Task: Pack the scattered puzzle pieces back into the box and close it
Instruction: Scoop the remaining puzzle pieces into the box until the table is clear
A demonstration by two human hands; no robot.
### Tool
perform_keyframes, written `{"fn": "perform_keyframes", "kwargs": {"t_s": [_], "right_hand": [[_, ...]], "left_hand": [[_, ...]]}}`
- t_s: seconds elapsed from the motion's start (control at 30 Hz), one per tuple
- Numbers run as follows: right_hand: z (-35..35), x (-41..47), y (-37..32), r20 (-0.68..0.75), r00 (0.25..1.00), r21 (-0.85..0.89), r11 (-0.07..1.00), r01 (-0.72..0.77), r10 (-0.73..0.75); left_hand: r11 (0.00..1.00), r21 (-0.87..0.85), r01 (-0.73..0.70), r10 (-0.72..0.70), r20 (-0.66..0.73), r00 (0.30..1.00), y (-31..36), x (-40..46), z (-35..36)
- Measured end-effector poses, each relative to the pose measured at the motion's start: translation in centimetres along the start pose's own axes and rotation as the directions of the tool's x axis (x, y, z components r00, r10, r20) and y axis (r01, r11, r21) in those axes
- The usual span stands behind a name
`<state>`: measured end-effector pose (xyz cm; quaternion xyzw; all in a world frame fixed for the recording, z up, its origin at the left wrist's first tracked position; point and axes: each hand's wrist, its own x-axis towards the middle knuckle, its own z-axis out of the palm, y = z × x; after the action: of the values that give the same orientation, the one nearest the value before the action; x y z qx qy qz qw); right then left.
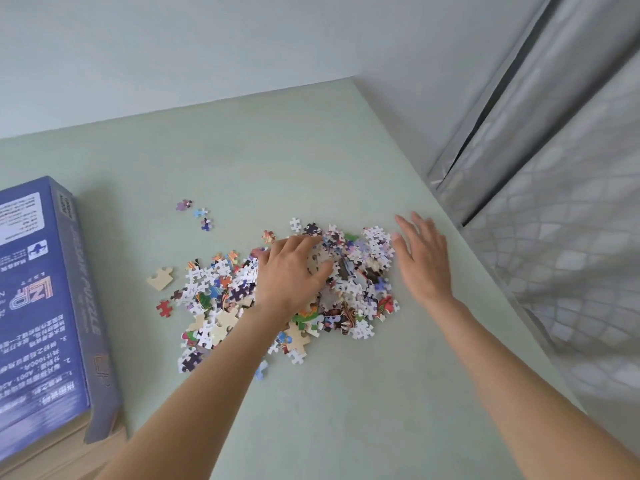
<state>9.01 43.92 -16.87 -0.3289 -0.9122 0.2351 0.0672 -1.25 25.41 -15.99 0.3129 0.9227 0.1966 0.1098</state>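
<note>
**Both hands at the puzzle heap, box at the left edge**

The left hand [289, 271] lies palm down on the middle of the pile of puzzle pieces [349, 271], its grip loosely curled over the pieces beneath; whether any piece is pinched cannot be told. The right hand [420, 252] is at the pile's right side with its grip apart, fingers straight and spread, fingertips pointing to the far side, just beside the outermost pieces.

The pile spreads across the pale green table [346, 393], thickest under and between the hands. Stray pieces lie apart from it: three small pieces [199, 213] on the far left, a tan piece [160, 278] lying face down at the left, and a red piece [164, 308] nearer than that.

The blue box [38, 306] lies at the left edge of view, well apart from the pile, printed side up. A grey patterned curtain [554, 237] hangs along the right.
</note>
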Motion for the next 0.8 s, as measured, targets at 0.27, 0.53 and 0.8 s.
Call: {"fn": "perform_keyframes", "kwargs": {"t_s": [0.27,0.53,0.8], "right_hand": [[2.4,0.2,-3.8,0.221,0.972,0.163,0.985,0.046,-0.082],[5.4,2.4,-11.0,0.39,0.857,0.157,0.941,0.299,-0.337],[6.2,3.7,-12.9,0.459,0.793,-0.044,0.881,0.471,-0.4]], "left_hand": [[0.935,-0.349,-0.062,0.049,-0.046,0.998,-0.3,-0.8,-0.9],[0.954,-0.28,0.108,-0.172,-0.213,0.962,-7.8,-0.2,-4.0],[0.955,0.049,0.292,-0.292,-0.006,0.957,-15.9,5.3,-5.1]]}}
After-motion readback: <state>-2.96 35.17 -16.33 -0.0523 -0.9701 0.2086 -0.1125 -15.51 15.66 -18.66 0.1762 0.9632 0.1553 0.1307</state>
